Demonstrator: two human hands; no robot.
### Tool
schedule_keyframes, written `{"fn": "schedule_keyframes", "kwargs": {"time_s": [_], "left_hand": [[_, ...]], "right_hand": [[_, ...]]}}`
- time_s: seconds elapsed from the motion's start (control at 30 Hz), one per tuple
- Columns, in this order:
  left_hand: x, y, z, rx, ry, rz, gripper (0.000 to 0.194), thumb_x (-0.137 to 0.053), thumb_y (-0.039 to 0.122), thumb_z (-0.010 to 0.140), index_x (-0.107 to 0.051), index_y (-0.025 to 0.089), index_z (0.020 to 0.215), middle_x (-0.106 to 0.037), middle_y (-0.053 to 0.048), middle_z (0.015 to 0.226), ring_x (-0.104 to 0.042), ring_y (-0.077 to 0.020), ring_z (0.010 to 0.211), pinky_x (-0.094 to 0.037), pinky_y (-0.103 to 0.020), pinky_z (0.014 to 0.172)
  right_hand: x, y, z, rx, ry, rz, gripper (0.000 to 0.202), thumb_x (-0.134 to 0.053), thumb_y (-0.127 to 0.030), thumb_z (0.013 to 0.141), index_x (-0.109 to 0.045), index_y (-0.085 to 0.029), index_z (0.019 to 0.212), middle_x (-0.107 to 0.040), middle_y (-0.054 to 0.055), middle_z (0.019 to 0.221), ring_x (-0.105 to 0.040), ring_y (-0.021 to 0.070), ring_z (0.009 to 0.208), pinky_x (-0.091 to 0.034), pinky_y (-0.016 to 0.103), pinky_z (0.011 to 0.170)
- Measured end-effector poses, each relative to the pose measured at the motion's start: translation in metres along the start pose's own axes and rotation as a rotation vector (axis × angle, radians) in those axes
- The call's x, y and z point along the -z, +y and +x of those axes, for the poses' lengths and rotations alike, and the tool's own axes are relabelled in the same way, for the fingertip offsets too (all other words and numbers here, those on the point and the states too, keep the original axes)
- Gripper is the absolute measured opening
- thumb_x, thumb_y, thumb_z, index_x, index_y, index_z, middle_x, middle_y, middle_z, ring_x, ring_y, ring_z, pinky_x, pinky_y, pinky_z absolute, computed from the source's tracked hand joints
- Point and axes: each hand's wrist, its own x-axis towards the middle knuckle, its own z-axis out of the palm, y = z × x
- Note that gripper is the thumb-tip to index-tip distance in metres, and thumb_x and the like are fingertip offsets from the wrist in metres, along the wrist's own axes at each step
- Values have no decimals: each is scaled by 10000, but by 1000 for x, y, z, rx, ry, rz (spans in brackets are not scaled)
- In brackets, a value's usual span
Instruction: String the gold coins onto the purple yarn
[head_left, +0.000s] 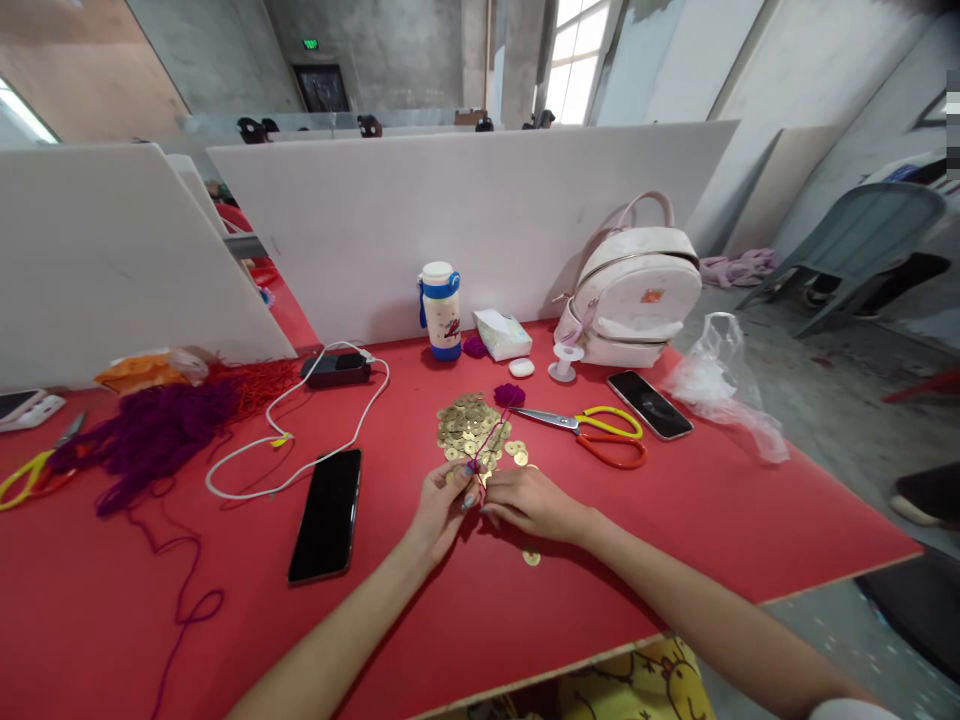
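Observation:
My left hand (444,502) is closed in a pinch on purple yarn (491,437) at the near edge of a coin pile. Right beside it, my right hand (529,502) is closed too, its fingertips on the same yarn close to the left fingers. The strand runs up to a small purple yarn ball (510,395). Just beyond my hands lie many brass-coloured coins (466,420) with holes in the middle. One loose coin (531,558) sits nearer me, below my right hand. Whether a coin is between my fingers is hard to make out.
Yellow-and-orange scissors (609,425) and a phone (649,404) lie to the right. Leftward are another phone (326,515), a white cable (247,495) and tangled purple yarn (161,425). A bottle (441,315), a spool (565,362) and a white backpack (634,295) stand behind.

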Motion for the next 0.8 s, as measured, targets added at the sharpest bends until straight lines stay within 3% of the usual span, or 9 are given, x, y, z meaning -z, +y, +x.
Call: {"fn": "schedule_keyframes", "kwargs": {"time_s": [0.17,0.33,0.47,0.57,0.67,0.8], "left_hand": [[1,-1,3,1,93,26,371,-874,357,549,-725,115,788,-610,11,563,-488,-60,479,-427,-189,488],[4,0,5,-67,191,290,377,-847,316,556,-756,130,871,-727,-54,693,-622,-142,565,-501,-243,527],[5,0,3,-86,163,388,379,-804,337,610,-750,124,918,-696,-34,600,-600,-148,459,-494,-260,442],[4,0,2,-69,133,395,393,-792,349,632,-740,114,942,-652,-8,526,-557,-131,390,-485,-261,404],[2,0,1,-68,101,415,382,-788,319,636,-732,112,952,-656,-13,541,-571,-129,427,-505,-258,430],[-1,-2,-1,-86,49,455,302,-752,268,665,-721,129,931,-686,-24,636,-578,-119,467,-529,-258,465]], "right_hand": [[-2,2,0,-15,-29,-41,309,-426,-265,977,-662,-197,789,-669,57,810,-566,162,698,-345,262,606],[-4,4,-4,-37,24,35,299,-450,-315,967,-650,-205,774,-648,33,740,-537,150,648,-322,259,595],[-1,7,-4,-238,224,154,361,-416,-366,971,-630,-194,736,-601,22,643,-508,147,580,-330,257,582],[-1,11,-3,-386,367,272,326,-421,-375,963,-637,-193,800,-621,30,685,-536,162,613,-367,261,601],[-6,15,0,-425,398,428,226,-509,-368,918,-652,-204,980,-656,34,808,-565,167,672,-403,266,623],[-12,15,5,-473,439,687,273,-623,-410,829,-647,-187,985,-547,-21,646,-496,130,553,-385,256,552]]}}
